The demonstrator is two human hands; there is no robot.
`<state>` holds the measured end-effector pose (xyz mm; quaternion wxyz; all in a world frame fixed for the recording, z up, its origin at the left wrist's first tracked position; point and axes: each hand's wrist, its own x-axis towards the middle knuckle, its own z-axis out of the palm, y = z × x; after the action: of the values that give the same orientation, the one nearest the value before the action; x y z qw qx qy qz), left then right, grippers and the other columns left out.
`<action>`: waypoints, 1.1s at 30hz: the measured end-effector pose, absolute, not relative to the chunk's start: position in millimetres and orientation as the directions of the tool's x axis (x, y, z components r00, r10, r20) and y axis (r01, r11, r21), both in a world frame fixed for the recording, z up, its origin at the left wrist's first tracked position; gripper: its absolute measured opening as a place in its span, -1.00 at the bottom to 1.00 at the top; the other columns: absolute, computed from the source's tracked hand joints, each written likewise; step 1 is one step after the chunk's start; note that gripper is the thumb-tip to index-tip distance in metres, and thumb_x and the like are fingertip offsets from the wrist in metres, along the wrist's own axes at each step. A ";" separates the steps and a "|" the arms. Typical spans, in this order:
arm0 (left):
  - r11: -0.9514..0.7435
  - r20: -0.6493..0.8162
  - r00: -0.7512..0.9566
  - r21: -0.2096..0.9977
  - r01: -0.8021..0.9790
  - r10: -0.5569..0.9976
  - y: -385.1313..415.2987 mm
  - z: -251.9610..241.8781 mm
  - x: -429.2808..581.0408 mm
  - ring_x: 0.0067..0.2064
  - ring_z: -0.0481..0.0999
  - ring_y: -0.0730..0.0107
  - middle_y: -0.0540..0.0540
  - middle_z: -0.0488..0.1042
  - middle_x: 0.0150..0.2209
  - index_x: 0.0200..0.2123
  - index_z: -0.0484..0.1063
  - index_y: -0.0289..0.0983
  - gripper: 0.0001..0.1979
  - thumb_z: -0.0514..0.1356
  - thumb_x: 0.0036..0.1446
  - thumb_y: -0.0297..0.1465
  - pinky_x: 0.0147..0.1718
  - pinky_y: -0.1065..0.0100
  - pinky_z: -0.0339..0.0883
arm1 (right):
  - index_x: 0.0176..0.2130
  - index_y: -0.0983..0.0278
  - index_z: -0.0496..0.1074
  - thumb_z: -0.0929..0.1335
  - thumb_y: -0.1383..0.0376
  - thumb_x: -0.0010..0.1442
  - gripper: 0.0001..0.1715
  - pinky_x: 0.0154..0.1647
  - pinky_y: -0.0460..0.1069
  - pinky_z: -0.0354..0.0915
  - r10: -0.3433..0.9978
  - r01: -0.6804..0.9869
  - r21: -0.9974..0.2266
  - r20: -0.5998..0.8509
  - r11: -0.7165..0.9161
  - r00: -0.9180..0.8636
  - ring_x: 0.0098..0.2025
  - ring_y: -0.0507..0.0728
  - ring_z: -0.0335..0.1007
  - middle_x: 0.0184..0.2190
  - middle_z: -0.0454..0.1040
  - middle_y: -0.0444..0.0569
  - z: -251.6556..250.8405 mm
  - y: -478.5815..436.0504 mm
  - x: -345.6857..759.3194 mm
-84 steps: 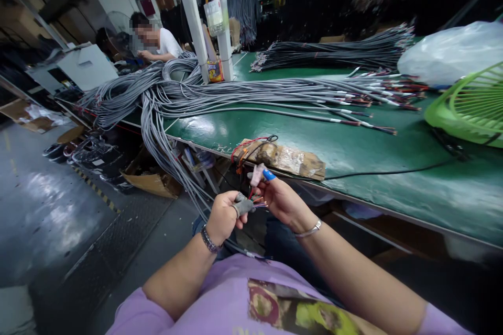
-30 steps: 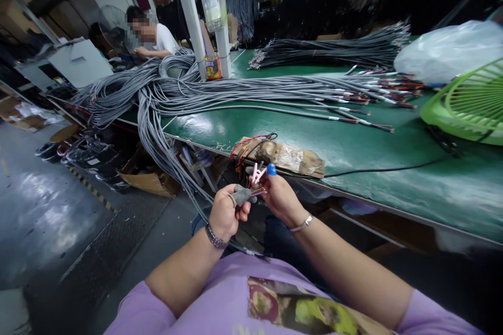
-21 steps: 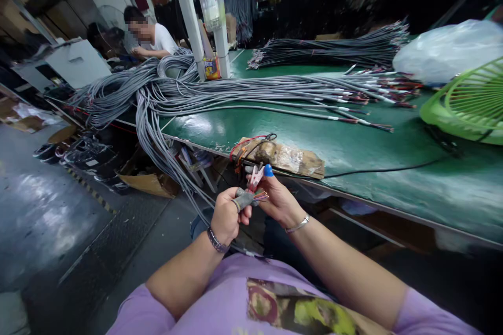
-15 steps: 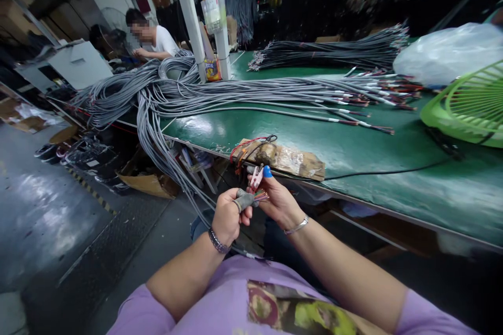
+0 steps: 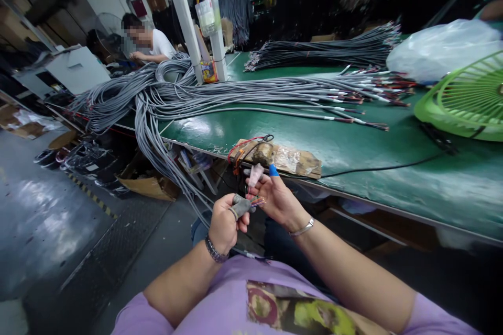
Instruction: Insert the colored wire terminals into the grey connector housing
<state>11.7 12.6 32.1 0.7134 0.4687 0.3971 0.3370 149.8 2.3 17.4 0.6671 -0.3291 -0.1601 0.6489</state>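
Observation:
My left hand is closed in a fist round the end of a grey cable, whose thin coloured wires fan out toward my right hand. My right hand wears a blue fingertip cover and pinches a small pink clip just above those wires. Both hands hover below the front edge of the green table. A taped cardboard block with red and black leads lies on that edge, right beyond my fingers.
Long grey cable bundles run across the table and drape off its left end. A green fan and a plastic bag sit at the right. A person in white works at the far left. Boxes clutter the floor beneath.
My hands stay together at the table edge with the cable end. The pink clip has tilted slightly and my right fingers have shifted round it; the view has drifted a little.

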 end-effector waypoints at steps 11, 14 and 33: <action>0.341 -0.241 0.408 0.920 -0.192 0.880 16.9 35.6 17.2 -0.75 0.16 0.64 0.07 0.32 -0.72 -0.56 0.30 -0.29 -0.76 0.24 -0.11 -0.25 -0.77 0.54 -0.06 | -0.43 0.27 0.45 0.38 -0.06 0.04 -0.56 -0.40 -0.06 0.22 0.921 -0.535 -0.834 -0.094 0.135 0.379 -0.49 0.01 0.24 -0.53 0.41 -0.12 5.8 2.5 146.1; 0.342 -0.238 0.419 0.919 -0.194 0.877 18.2 33.8 18.2 -0.75 0.16 0.64 0.07 0.32 -0.72 -0.56 0.29 -0.29 -0.75 0.24 -0.11 -0.25 -0.76 0.54 -0.05 | -0.41 0.27 0.46 0.38 -0.12 0.01 -0.51 -0.40 -0.05 0.23 0.945 -0.576 -0.812 -0.116 0.087 0.306 -0.49 0.03 0.27 -0.52 0.44 -0.10 5.8 5.1 145.9; 0.291 -0.195 0.430 0.942 -0.169 0.882 14.2 23.4 14.6 -0.76 0.20 0.63 0.06 0.33 -0.72 -0.61 0.26 -0.28 -0.75 0.22 -0.06 -0.27 -0.77 0.53 -0.06 | -0.37 0.26 0.49 0.39 -0.17 -0.07 -0.43 -0.40 -0.06 0.28 0.976 -0.717 -0.692 -0.203 -0.085 0.081 -0.46 0.03 0.34 -0.44 0.50 -0.07 10.7 -5.3 144.6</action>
<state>14.6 14.2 23.4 0.7062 0.4650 0.3829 0.3720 144.6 -5.3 10.7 0.6497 -0.3439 -0.1882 0.6514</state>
